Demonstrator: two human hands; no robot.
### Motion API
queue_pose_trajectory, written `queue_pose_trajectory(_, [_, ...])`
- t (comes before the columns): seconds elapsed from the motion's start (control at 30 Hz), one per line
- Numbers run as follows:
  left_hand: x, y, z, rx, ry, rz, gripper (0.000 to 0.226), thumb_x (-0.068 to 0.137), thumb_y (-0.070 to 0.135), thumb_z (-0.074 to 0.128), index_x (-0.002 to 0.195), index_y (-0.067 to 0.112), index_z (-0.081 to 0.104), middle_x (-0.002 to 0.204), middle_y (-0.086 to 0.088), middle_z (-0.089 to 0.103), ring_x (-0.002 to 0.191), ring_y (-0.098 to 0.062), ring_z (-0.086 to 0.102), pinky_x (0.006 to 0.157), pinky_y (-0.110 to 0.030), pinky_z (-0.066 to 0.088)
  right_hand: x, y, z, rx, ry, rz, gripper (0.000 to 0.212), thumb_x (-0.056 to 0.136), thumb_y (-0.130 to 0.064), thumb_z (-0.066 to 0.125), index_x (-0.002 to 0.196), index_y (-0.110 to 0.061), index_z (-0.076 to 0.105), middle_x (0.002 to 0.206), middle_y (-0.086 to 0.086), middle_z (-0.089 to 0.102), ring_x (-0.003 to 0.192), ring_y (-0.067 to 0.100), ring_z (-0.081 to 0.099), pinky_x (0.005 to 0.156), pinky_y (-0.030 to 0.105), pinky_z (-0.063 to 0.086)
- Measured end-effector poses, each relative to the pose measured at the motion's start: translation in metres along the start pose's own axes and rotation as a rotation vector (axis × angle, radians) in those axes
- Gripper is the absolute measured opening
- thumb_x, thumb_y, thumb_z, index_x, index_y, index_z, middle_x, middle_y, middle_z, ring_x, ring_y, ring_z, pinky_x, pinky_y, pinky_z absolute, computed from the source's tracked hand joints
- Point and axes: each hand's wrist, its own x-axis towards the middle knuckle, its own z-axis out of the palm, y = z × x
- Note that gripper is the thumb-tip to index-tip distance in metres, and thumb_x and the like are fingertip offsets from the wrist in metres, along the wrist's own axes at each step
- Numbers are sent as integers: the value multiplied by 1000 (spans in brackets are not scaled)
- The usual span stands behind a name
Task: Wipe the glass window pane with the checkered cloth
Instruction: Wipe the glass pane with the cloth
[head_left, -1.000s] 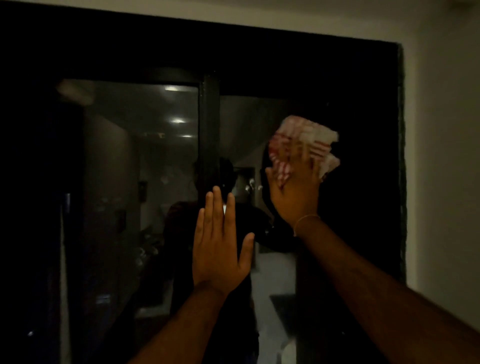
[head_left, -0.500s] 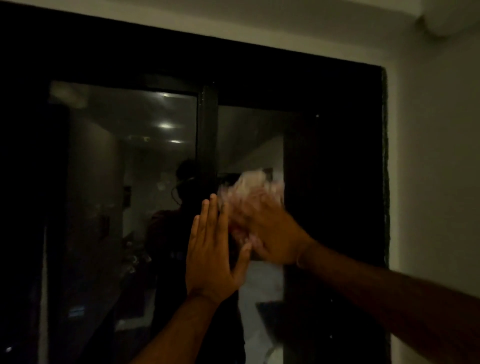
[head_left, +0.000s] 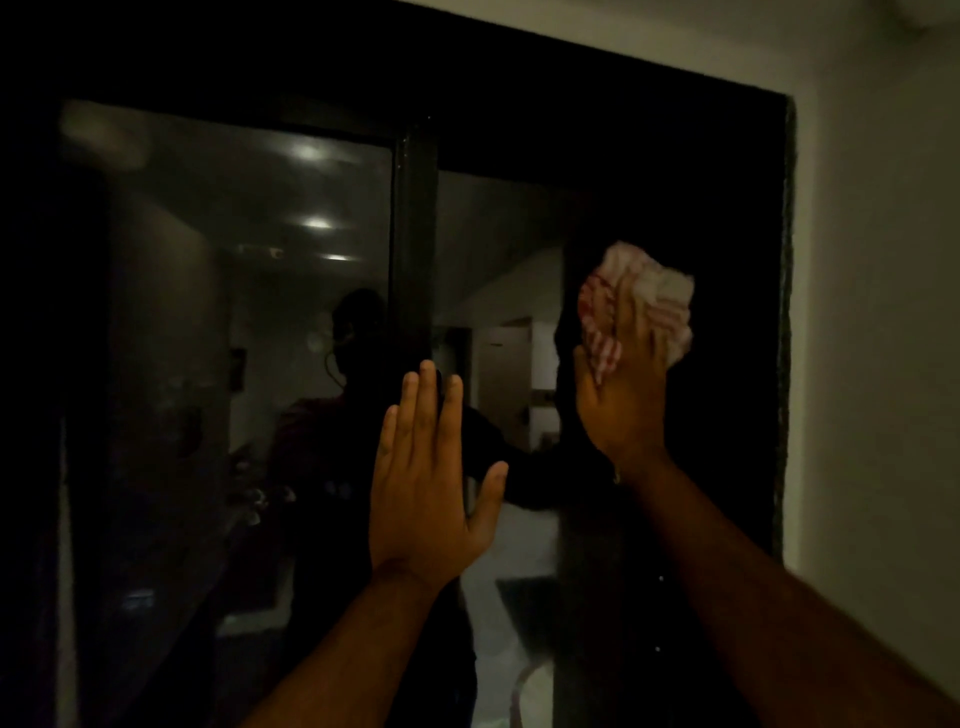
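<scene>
A dark glass window pane (head_left: 727, 249) fills most of the view and mirrors the dim room behind me. My right hand (head_left: 621, 400) presses a bunched red-and-white checkered cloth (head_left: 654, 301) flat against the right pane, fingers spread over it. My left hand (head_left: 423, 478) lies flat on the glass lower down, fingers straight and together, thumb out, holding nothing. It sits just below the vertical black frame bar (head_left: 413, 234) that splits the two panes.
A pale wall (head_left: 872, 338) borders the window's rough right edge (head_left: 787, 312). The ceiling band runs above the frame. My own reflection and several ceiling lights show in the left pane.
My right hand swept the cloth down and left beside my left hand, then back up and right on the right pane. The left hand stayed planted on the glass.
</scene>
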Motion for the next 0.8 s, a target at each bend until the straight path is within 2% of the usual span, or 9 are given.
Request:
queue_pose_trajectory(0.07, [1,0,2,13,-3,-2,88,110,66,27,179,12,16,189,-14,7,176,-32,5,141,-48,6,-63,-9,6,-105,-13,2,73,117,-49,21,179,-17,0,186,11,-15,173,32,-14,140,50,-10])
queue_pose_trajectory(0.17, [1,-1,2,24,0,3,88,111,67,27,179,12,16,189,-14,6,176,-33,5,141,-50,9,-182,-36,13,-221,-197,-112,74,114,-47,29,178,-10,19,184,25,16,170,49,12,134,71,14])
queue_pose_trajectory(0.23, [0,-1,2,44,-16,7,88,110,67,27,179,13,16,189,-12,3,176,-33,4,141,-50,7,-255,-30,11,-219,-306,-294,63,114,-46,35,172,-21,38,168,21,53,171,44,13,135,68,13])
queue_pose_trajectory(0.3, [-2,-1,2,61,-23,7,89,110,67,27,179,13,17,190,-12,2,176,-33,4,141,-49,6,-280,-18,7,-213,-339,-397,52,115,-45,31,160,-28,50,147,10,75,175,28,4,136,52,11])
queue_pose_trajectory(0.37, [0,0,4,64,-30,9,90,109,68,28,179,13,17,190,-11,2,176,-32,4,141,-46,3,-246,-15,9,-204,-264,-278,55,115,-47,35,160,-23,54,157,22,65,173,34,15,138,56,17])
queue_pose_trajectory(0.43, [2,-1,4,64,-23,10,90,110,69,28,180,14,16,190,-11,3,176,-32,4,141,-43,0,-165,-23,9,-267,-160,-79,66,118,-42,33,172,-4,35,174,37,32,165,55,25,130,70,30])
queue_pose_trajectory(0.5, [3,-2,4,75,-27,4,90,110,69,30,180,15,14,190,-12,2,176,-32,4,141,-43,-2,-84,-24,6,-16,-68,17,65,118,-32,30,176,-5,22,181,31,18,168,52,20,134,69,24])
queue_pose_trajectory(0.63, [-1,-3,7,58,-22,31,91,109,69,34,180,16,12,190,-13,2,176,-33,3,141,-44,-2,51,-29,-7,170,6,80,78,111,-51,37,178,-15,22,185,12,19,171,35,17,140,51,7])
queue_pose_trajectory(0.8, [0,-1,4,64,-34,24,92,109,69,33,180,17,9,189,-13,0,176,-33,1,141,-47,0,116,-73,-9,248,65,22,78,109,-45,52,174,-9,30,180,19,34,165,43,32,137,60,19])
